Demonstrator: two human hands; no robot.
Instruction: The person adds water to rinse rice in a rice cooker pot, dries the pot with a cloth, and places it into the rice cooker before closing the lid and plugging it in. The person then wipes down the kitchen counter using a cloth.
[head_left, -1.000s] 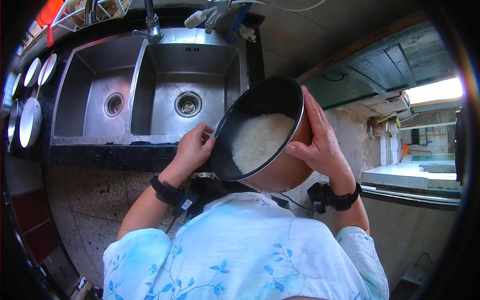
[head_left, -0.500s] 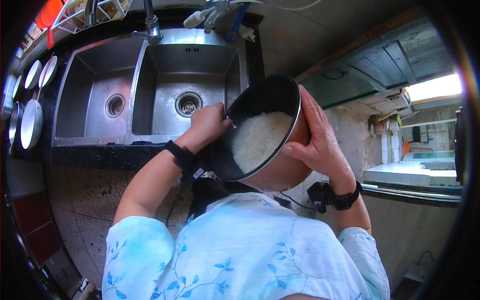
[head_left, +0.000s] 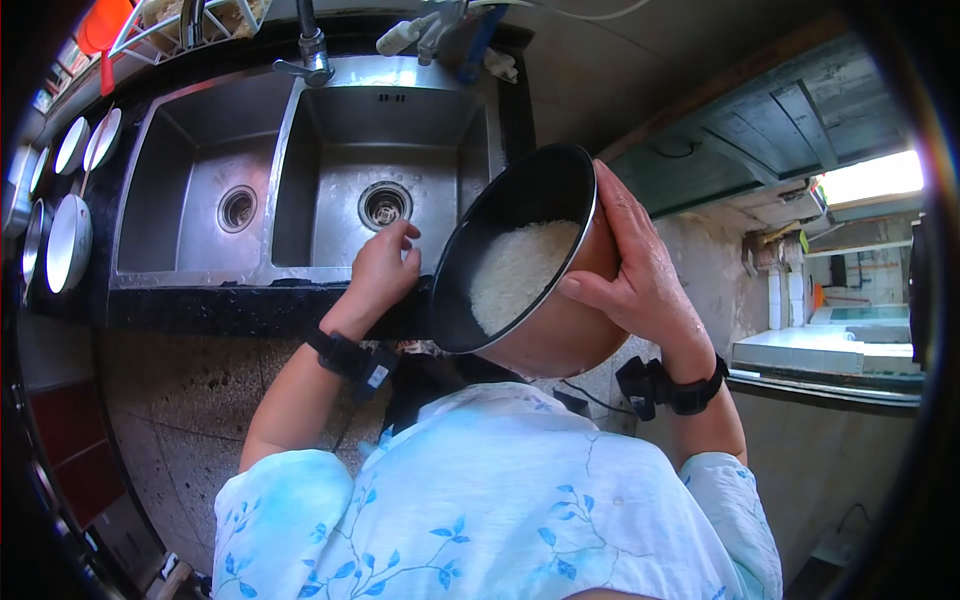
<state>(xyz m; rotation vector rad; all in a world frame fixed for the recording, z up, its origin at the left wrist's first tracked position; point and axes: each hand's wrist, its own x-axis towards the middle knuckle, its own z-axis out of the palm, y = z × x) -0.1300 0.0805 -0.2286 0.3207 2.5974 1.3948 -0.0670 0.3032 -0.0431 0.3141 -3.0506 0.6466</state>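
My right hand [head_left: 636,275] grips the rice cooker pot [head_left: 568,345] at its right side, thumb on the outer wall and fingers along the rim. The pot is dark inside and copper-brown outside, and it tilts to the left. White rice [head_left: 522,275] lies against its inner wall. Left of the pot, my left hand [head_left: 385,268] is apart from it, near the front edge of the sink. Its fingers are slightly curled, with a gap to the thumb and nothing held.
A steel double sink [head_left: 272,200] with two drains is set in a black counter [head_left: 215,312]. Its faucet [head_left: 313,62] stands at the back. Several white bowls and pans [head_left: 68,245] line the left. A wire rack [head_left: 155,42] is at upper left.
My left hand has let go of the pot's rim and moved left, away from it. The right hand still holds the tilted pot, nearly in the same place.
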